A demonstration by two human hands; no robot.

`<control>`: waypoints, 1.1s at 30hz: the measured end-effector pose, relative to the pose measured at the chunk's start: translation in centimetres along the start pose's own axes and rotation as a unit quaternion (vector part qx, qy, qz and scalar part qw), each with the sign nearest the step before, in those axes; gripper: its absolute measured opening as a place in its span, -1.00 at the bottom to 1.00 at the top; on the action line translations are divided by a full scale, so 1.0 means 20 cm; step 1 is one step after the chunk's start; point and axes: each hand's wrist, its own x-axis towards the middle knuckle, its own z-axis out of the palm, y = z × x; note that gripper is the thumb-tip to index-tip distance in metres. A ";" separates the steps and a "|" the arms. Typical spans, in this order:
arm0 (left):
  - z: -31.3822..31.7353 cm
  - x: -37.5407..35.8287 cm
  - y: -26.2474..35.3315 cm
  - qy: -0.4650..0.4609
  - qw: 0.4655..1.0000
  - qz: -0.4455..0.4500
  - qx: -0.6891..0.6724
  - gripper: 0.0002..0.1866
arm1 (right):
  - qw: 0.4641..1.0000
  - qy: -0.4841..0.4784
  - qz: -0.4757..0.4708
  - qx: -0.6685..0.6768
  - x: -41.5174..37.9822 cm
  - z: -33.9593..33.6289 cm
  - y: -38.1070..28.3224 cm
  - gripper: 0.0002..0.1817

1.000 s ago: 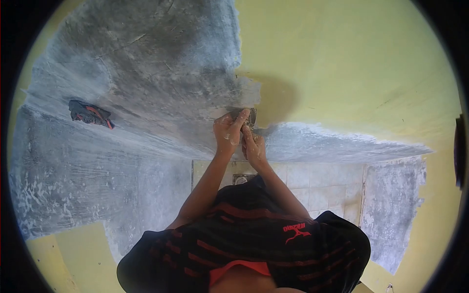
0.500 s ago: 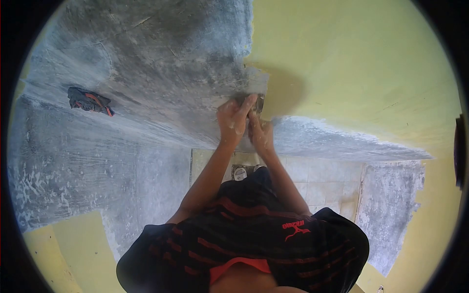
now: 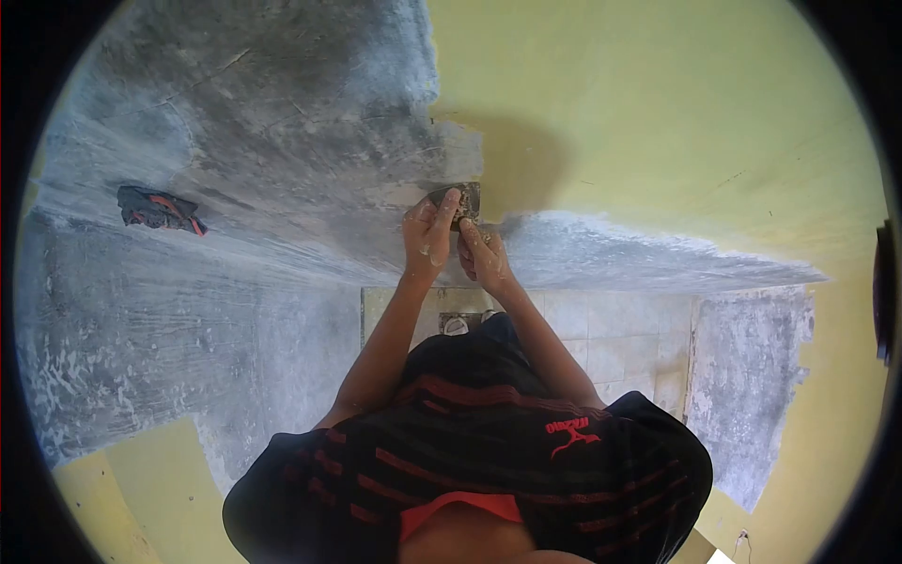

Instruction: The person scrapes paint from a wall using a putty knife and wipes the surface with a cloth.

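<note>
A dark, flat scraper blade point(image 3: 470, 198) with crumbly residue on its face is in both my hands, near the border between bare grey wall and yellow-green paint. My left hand point(image 3: 427, 235) is closed around its left side, thumb lying across the face. The fingers of my right hand point(image 3: 486, 256) pinch its lower edge. Whitish smears of dust or paste mark both hands. Behind the blade, the painted wall point(image 3: 611, 122) is yellow-green; the scraped wall point(image 3: 291, 141) is grey and streaked. Any handle is hidden by my fingers.
A crumpled dark cloth-like bundle with orange-red trim point(image 3: 162, 209) lies on the left. Below are the tiled floor point(image 3: 606, 343) and a shoe point(image 3: 456, 325). Another stripped grey patch point(image 3: 747, 376) is on the right, and a dark object point(image 3: 883, 293) sits at the right edge.
My view has shifted slightly, so the wall appears further left. Both hands have drawn down a little, and the blade's face with its residue now shows more fully.
</note>
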 end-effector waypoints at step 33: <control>0.05 -0.02 0.01 0.001 0.999 0.007 -0.046 -0.65 | 1.000 0.022 -0.013 -0.002 -0.02 -0.01 0.04 -0.47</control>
